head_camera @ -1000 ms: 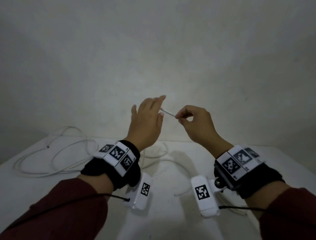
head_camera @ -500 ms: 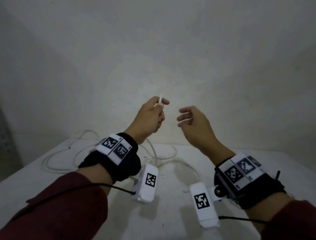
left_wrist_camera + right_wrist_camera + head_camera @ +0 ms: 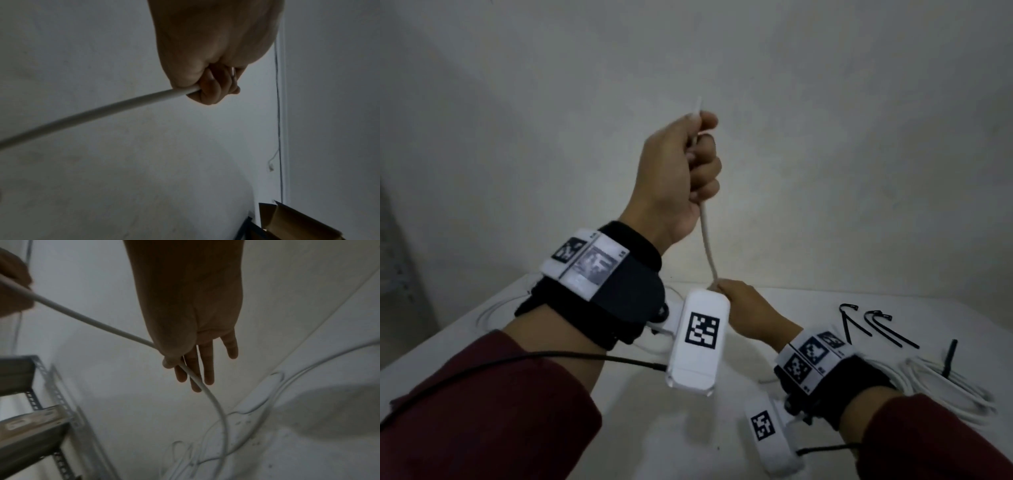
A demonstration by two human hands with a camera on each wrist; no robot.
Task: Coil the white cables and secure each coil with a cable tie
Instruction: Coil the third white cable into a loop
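Note:
My left hand (image 3: 685,164) is raised in front of the wall and grips the white cable (image 3: 707,240) in a fist just below its end, which sticks up above the thumb. In the left wrist view the cable (image 3: 102,110) leaves the curled fingers (image 3: 211,91) toward the lower left. From the fist it runs down to my right hand (image 3: 743,308), low over the white table (image 3: 619,428). There the thumb pinches the cable (image 3: 213,402) against the straight fingers (image 3: 205,369); below, it curves down to loose loops on the table.
Two bent black cable ties (image 3: 859,322) lie at the table's right. Nearer the right edge is a coiled white cable (image 3: 959,390) with a black tie (image 3: 948,356) on it. Loose cable (image 3: 489,308) lies at the left. A metal shelf (image 3: 41,426) and a cardboard box (image 3: 298,224) stand beside the table.
My left hand took the cable end from the right hand and rose with it. The right hand dropped along the cable toward the table and now pinches it lower down.

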